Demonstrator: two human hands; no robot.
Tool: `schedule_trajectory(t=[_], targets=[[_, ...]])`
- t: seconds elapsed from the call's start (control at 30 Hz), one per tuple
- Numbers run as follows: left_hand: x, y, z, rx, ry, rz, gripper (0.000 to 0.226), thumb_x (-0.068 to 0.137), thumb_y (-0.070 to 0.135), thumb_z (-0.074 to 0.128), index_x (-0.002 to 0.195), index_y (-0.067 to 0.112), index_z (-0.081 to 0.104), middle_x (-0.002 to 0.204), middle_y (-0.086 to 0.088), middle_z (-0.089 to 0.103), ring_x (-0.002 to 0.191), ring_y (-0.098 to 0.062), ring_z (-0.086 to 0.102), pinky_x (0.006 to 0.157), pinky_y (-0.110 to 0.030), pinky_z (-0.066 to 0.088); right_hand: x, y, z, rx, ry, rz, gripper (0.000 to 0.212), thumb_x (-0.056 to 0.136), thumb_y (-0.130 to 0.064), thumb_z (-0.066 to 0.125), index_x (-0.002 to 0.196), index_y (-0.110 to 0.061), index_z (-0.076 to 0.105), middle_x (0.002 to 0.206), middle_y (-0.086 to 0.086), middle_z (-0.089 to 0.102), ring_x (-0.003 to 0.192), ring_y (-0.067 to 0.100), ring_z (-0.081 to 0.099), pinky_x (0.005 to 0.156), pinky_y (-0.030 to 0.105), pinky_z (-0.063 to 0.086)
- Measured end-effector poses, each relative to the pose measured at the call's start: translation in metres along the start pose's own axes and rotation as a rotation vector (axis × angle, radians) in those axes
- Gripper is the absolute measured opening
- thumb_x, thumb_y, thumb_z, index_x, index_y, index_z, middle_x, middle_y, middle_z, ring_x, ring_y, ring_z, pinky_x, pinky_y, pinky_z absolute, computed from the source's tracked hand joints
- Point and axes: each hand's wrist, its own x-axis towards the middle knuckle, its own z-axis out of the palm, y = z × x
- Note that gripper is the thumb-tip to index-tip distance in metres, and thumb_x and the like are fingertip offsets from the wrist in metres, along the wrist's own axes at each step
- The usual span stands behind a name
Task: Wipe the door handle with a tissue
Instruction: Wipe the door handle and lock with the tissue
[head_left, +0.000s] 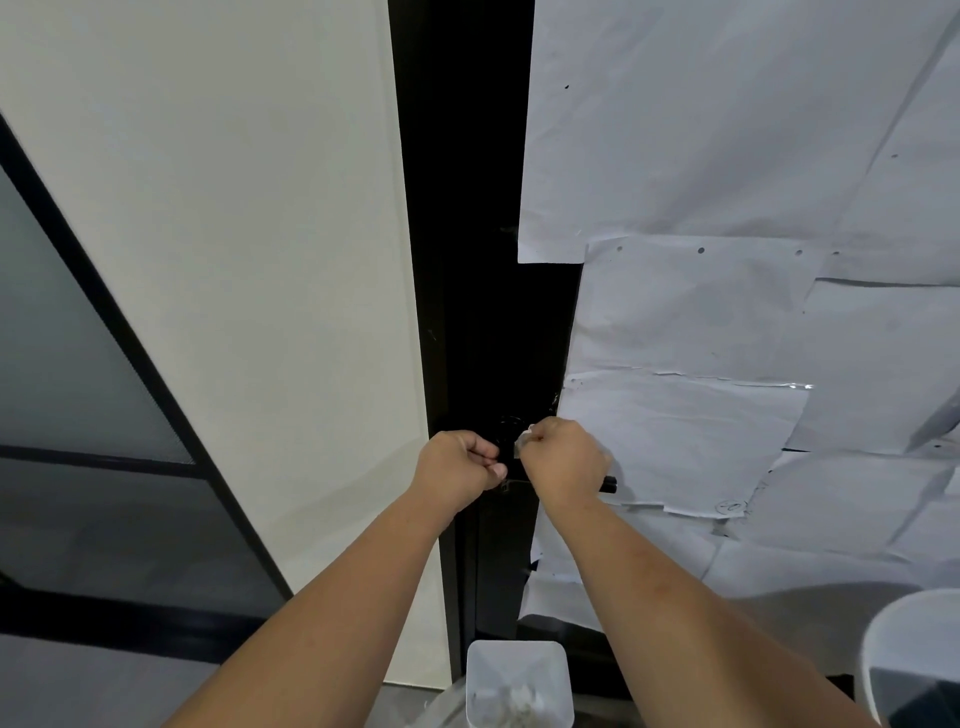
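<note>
A black lever door handle (609, 484) sticks out from a black door (483, 260); only its right tip shows past my right wrist. My right hand (563, 457) is fisted over the handle and pinches a small crumpled whitish tissue (522, 442) at the thumb side. My left hand (460, 467) is a closed fist just left of it, by the door's lock area, thumb toward the right hand. I cannot see whether the left hand holds anything.
White paper sheets (727, 338) are taped over the door to the right. A cream wall panel (260, 260) stands on the left, beside a dark-framed glass partition (78, 364). Below are a small white bin (519, 686) with crumpled tissues and a white container (909, 660).
</note>
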Motion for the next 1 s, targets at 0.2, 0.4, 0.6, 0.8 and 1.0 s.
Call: schedule_trajectory(t=[0.2,0.4,0.6,0.8,1.0], targets=[[-0.001,0.001,-0.001,-0.018,-0.005,-0.014,0.017,0.081,0.010,0.076,0.096,0.014,0.070,0.084,-0.002,0.072,0.083,-0.011,0.069,0.079,-0.019,0.051,0.001,0.013,-0.011,0.424,0.024,-0.036,0.008,0.086,-0.020,0.058,0.083,-0.023,0.065,0.068,-0.002,0.065,0.063,0.019,0.062,0.060,0.034,0.052],[-0.002,0.002,-0.001,-0.021,-0.007,-0.015,0.016,0.080,0.010,0.076,0.094,0.016,0.070,0.082,-0.001,0.072,0.084,-0.012,0.069,0.085,-0.025,0.054,0.001,0.017,-0.016,0.315,-0.015,-0.003,0.003,0.084,-0.019,0.054,0.081,-0.021,0.056,0.069,0.001,0.062,0.064,0.020,0.060,0.057,0.032,0.047],[-0.003,0.002,-0.001,-0.025,-0.009,-0.021,0.018,0.080,0.009,0.076,0.097,0.013,0.071,0.084,-0.004,0.072,0.083,-0.012,0.069,0.079,-0.021,0.053,0.004,0.009,-0.001,0.160,-0.050,-0.073,0.006,0.082,-0.016,0.061,0.084,-0.020,0.064,0.074,-0.002,0.064,0.068,0.017,0.060,0.058,0.026,0.047],[-0.002,0.003,-0.001,-0.034,-0.005,-0.030,0.016,0.080,0.009,0.076,0.094,0.015,0.070,0.082,-0.002,0.072,0.082,-0.012,0.068,0.080,-0.022,0.053,-0.002,0.013,-0.012,0.481,0.017,-0.125,0.007,0.086,-0.012,0.062,0.090,-0.017,0.064,0.071,-0.004,0.063,0.064,0.010,0.059,0.058,0.017,0.044],[-0.002,0.003,-0.001,-0.031,-0.006,-0.036,0.017,0.079,0.010,0.077,0.094,0.014,0.070,0.081,-0.004,0.072,0.081,-0.014,0.069,0.082,-0.027,0.055,0.001,0.001,-0.013,0.484,-0.016,-0.287,0.021,0.085,-0.005,0.056,0.091,-0.024,0.062,0.076,-0.005,0.063,0.070,0.009,0.058,0.063,0.021,0.049]])
